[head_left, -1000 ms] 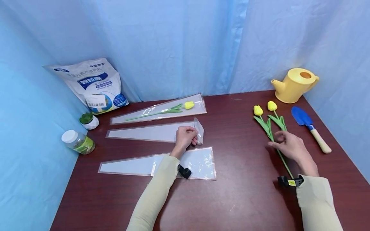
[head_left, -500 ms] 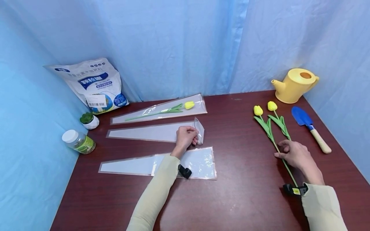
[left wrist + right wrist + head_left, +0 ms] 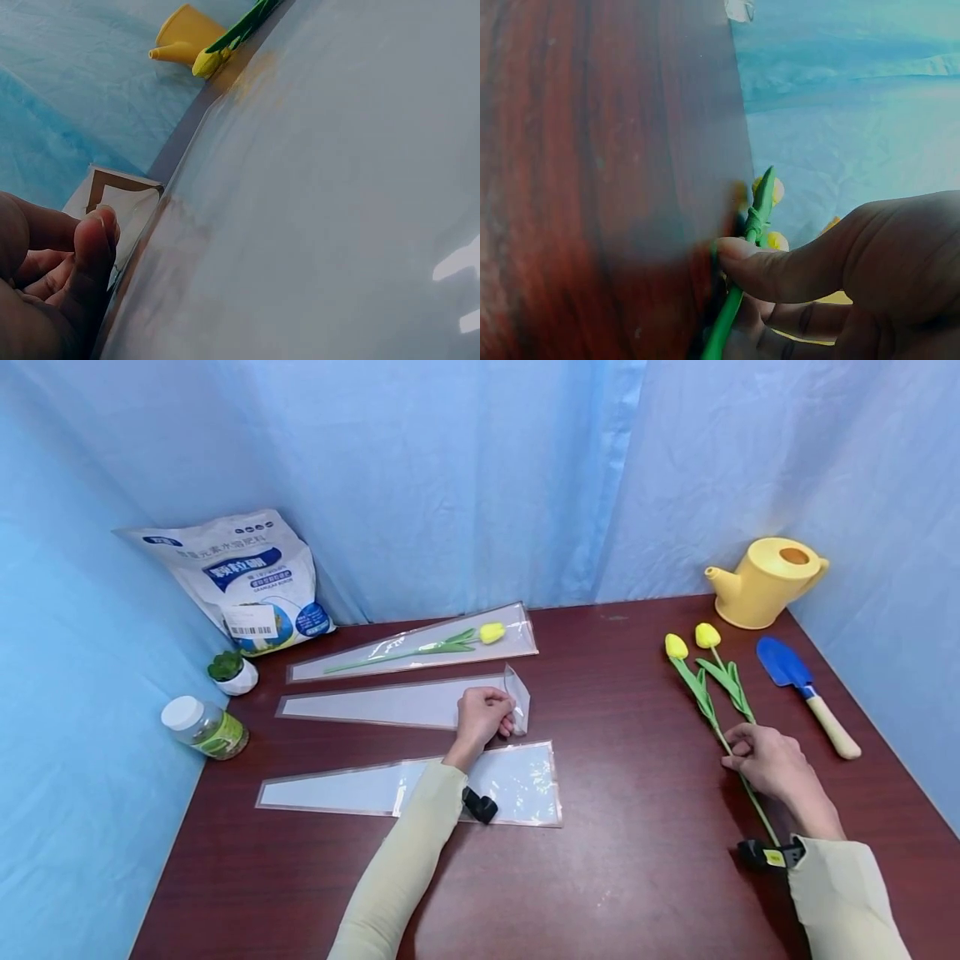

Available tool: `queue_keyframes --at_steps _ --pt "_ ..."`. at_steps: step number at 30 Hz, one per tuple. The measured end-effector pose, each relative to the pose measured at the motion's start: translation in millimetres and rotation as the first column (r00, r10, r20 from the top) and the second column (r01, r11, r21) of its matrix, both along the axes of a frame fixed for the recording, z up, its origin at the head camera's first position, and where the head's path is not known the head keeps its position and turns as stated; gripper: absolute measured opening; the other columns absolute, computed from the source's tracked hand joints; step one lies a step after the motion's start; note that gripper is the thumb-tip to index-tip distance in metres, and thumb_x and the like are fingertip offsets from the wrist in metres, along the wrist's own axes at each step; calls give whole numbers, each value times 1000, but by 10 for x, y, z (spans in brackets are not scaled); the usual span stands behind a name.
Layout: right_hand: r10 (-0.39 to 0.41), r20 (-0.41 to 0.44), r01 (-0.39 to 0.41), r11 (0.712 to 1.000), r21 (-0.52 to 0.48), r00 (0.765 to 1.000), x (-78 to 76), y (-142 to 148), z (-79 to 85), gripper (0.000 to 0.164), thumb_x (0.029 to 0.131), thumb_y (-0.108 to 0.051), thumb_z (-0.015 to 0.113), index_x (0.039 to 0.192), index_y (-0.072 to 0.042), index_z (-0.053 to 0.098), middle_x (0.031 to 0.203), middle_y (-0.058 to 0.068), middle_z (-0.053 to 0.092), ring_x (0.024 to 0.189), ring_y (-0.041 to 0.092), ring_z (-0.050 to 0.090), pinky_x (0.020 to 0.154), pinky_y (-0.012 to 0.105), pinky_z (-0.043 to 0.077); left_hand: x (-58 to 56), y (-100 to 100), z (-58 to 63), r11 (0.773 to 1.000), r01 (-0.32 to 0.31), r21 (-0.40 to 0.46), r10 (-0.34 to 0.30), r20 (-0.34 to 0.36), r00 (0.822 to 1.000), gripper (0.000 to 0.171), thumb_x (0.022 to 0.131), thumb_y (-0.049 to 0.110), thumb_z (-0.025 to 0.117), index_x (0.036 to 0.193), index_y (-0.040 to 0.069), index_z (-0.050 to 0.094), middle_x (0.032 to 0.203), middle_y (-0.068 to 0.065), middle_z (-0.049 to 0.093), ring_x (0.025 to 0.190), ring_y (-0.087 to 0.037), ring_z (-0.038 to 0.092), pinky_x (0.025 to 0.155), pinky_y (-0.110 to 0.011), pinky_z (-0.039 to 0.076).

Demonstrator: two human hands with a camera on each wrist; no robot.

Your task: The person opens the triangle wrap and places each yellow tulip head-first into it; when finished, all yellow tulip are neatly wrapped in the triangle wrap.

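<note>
My left hand (image 3: 483,712) pinches the lifted clear film at the wide right end of the middle flower sleeve (image 3: 390,703); the left wrist view shows thumb and fingertips together at its edge. On the right, my right hand (image 3: 772,764) pinches the green stem of a yellow tulip (image 3: 699,692) between thumb and fingers, also seen close up in the right wrist view as a tulip stem (image 3: 731,311). Beside it lies a second tulip (image 3: 726,675), its lower stem hidden by the hand. A third tulip (image 3: 450,645) lies inside the rear sleeve (image 3: 330,670).
Nearest me is another clear sleeve (image 3: 517,781), partly under my left forearm. A fertilizer bag (image 3: 247,581), a small potted succulent (image 3: 234,675) and a jar (image 3: 206,728) stand at left. At right are a yellow watering can (image 3: 761,585) and a blue trowel (image 3: 806,693).
My right hand has slid down the stem toward me and closed on it, and the held tulip's bloom has shifted slightly right. The left hand stays at the middle sleeve.
</note>
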State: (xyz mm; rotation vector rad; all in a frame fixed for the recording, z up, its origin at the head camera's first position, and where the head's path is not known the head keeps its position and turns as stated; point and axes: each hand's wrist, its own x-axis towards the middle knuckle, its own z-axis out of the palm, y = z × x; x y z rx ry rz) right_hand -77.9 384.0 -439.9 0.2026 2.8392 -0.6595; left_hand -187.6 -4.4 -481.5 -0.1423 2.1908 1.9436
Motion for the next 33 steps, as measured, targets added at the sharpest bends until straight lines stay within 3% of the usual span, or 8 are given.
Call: queue_keyframes --at_steps 4,12,17,19,22,26,29,33 --pt "-4 -30 2 998 -58 1000 5 -1 3 30 89 -10 72 112 7 62 91 20 70 73 20 61 57 28 47 -1 5 -18 1000 3 14 -3 -9 1000 12 91 2 66 93 -8 71 55 0 61 39 -4 54 39 -18 46" --pt "-47 15 49 964 -263 999 -33 -31 39 38 95 -13 67 124 8 55 98 17 66 68 3 61 57 30 58 4 14 -23 1000 0 -3 0 -18 1000 10 91 3 67 92 -6 72 54 1 61 38 -5 54 39 -18 46" --pt "-44 18 48 895 -443 999 -77 -65 17 45 96 -16 67 128 11 49 91 -2 65 71 4 65 60 31 61 9 10 -16 1000 1 -6 -1 -23 1000 10 91 3 67 91 -6 72 54 1 61 38 -5 54 39 -18 46" --pt "-53 14 53 847 -529 998 -91 -81 2 44 96 -15 67 127 10 48 88 -10 63 72 4 65 62 32 61 11 8 -15 1000 2 -6 -2 -24 1000 11 91 3 67 91 -6 72 54 1 61 38 -5 54 39 -18 45" --pt "-73 0 55 751 -657 997 -111 -103 -22 31 96 -12 67 121 0 53 87 -16 63 74 3 66 61 30 61 11 6 -20 1000 0 -4 0 -24 1000 11 91 3 67 91 -6 72 54 1 61 38 -5 54 39 -18 45" --pt "-101 -2 54 551 -832 995 -143 -154 -52 21 95 -2 64 109 -16 58 87 -12 66 74 4 67 58 30 61 8 3 -24 1000 0 -2 0 -29 1000 11 91 2 67 92 -7 71 54 2 60 38 -4 53 39 -18 45" --pt "-121 10 58 404 -913 993 -176 -206 -68 25 95 4 61 107 -17 58 87 -8 66 74 6 67 57 32 61 6 0 -23 1000 2 -5 -2 -35 999 11 91 2 67 92 -8 71 54 1 60 38 -4 53 39 -18 45" --pt "-141 24 67 313 -947 990 -222 -274 -77 24 95 5 60 109 -15 56 88 -6 65 75 7 66 60 33 62 5 -3 -21 1000 0 -15 0 -42 999 11 91 2 67 92 -7 71 54 1 60 38 -4 54 39 -18 45"
